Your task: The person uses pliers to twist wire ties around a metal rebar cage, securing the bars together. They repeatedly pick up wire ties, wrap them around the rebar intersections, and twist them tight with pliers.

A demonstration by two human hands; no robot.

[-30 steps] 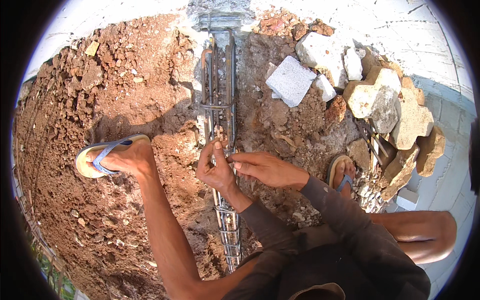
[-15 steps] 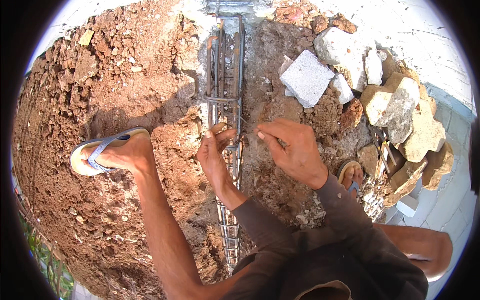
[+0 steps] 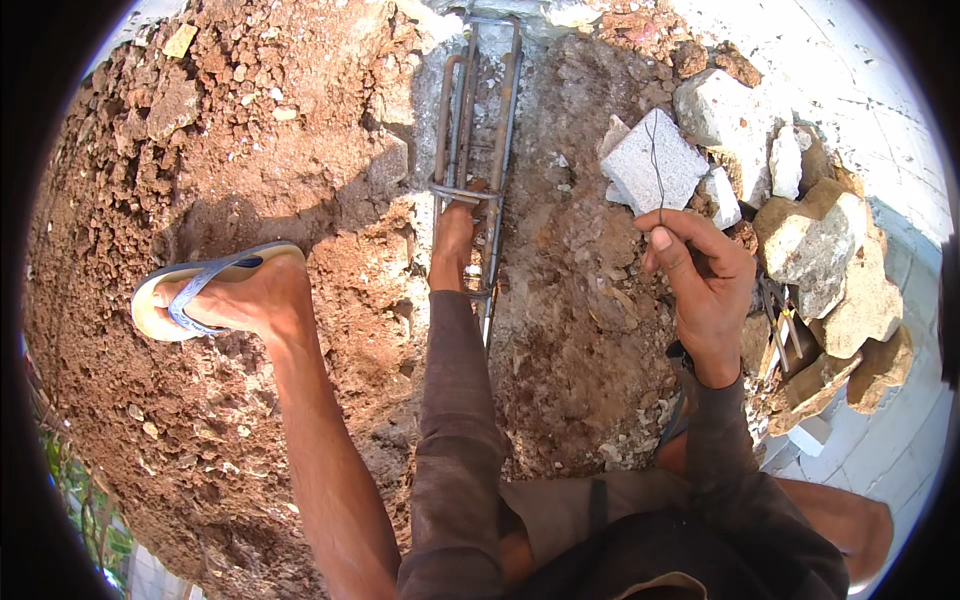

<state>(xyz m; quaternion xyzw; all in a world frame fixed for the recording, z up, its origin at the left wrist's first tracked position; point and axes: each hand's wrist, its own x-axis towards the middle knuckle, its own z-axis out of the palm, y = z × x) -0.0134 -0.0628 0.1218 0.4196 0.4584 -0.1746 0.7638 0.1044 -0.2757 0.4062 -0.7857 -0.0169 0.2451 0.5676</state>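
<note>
My right hand [image 3: 710, 290] is raised to the right of the steel, thumb and fingers pinching a thin dark tie wire [image 3: 655, 165]. The wire stands up from the fingertips and shows against a pale square-cut stone block [image 3: 672, 180]. A long narrow rebar cage [image 3: 500, 150] of rusty bars and stirrups runs away from me along the ground. My left hand [image 3: 455, 243] reaches among its bars and is closed around the steel at a stirrup [image 3: 465, 192]; most of those fingers are hidden by the metal.
Rough stones [image 3: 815, 235] are piled at the right beside a white block wall [image 3: 860, 70]. Pliers-like tools [image 3: 782, 325] with dark handles lie among them. Loose reddish soil [image 3: 240, 120] covers the left, where my sandalled foot [image 3: 215, 290] rests.
My hands have parted from their place together over the cage. The left has reached forward along the bars; the right has moved right, holding up the wire.
</note>
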